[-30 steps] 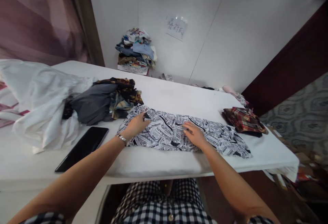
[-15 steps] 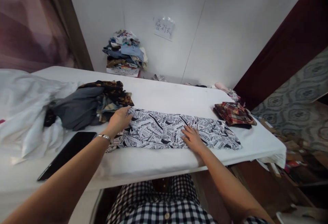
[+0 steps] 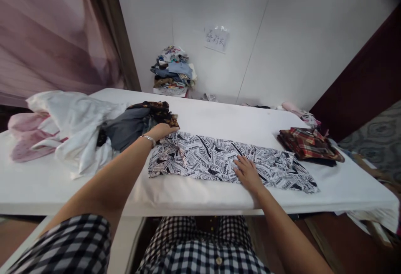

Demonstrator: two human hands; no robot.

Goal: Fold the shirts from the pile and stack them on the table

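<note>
1. A newsprint-patterned shirt (image 3: 225,161) lies spread in a long strip across the near half of a white table (image 3: 200,194).
2. The right hand (image 3: 249,173) rests flat on the shirt's near edge around the middle, fingers spread, palm down, gripping nothing.
3. The left hand (image 3: 161,131) reaches to the shirt's far left corner, fingers curled at the cloth; whether it pinches the fabric cannot be told.
4. A bracelet (image 3: 148,139) circles the left wrist.
5. Just beyond the left hand sits a dark heap of clothes (image 3: 134,123), touching a white bundle (image 3: 78,128) and pink cloth (image 3: 25,136) at the table's left end.
6. A folded plaid shirt (image 3: 308,144) lies at the right end, close to the patterned shirt's right tip.
7. A stack of clothes (image 3: 173,71) stands against the wall behind the table, beneath a paper sign (image 3: 216,38).
8. The person's checked top (image 3: 194,253) fills the bottom edge.
</note>
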